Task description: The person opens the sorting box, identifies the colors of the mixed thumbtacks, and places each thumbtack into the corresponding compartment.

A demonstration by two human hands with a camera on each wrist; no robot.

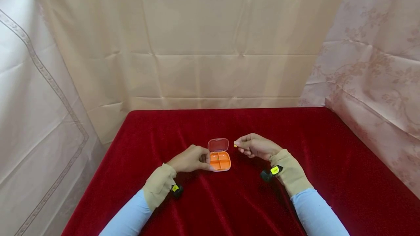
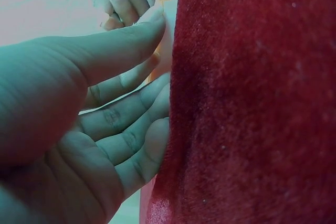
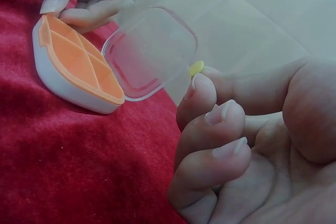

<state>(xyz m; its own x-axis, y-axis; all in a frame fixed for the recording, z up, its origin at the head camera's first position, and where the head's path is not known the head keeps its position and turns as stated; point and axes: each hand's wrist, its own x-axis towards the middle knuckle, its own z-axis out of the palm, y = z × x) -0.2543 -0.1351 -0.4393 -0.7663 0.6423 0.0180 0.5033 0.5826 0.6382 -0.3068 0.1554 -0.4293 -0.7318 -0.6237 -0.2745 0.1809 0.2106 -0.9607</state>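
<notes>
On the red surface (image 1: pixel 288 123), an orange pillbox (image 1: pixel 225 164) is held by the left grip (image 1: pixel 191 158), just left of the yellow pill (image 3: pixel 196 68) pinched by the right grip (image 1: pixel 257 146).

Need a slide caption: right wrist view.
Right hand pinches a yellow tablet; left hand holds the open orange-and-white box.

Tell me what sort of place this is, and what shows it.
Probably a makeshift recording booth rather than a lived-in room: a creased beige backdrop hangs behind, patterned drapes close off the sides, and a table covered in red cloth stands between them.
</notes>
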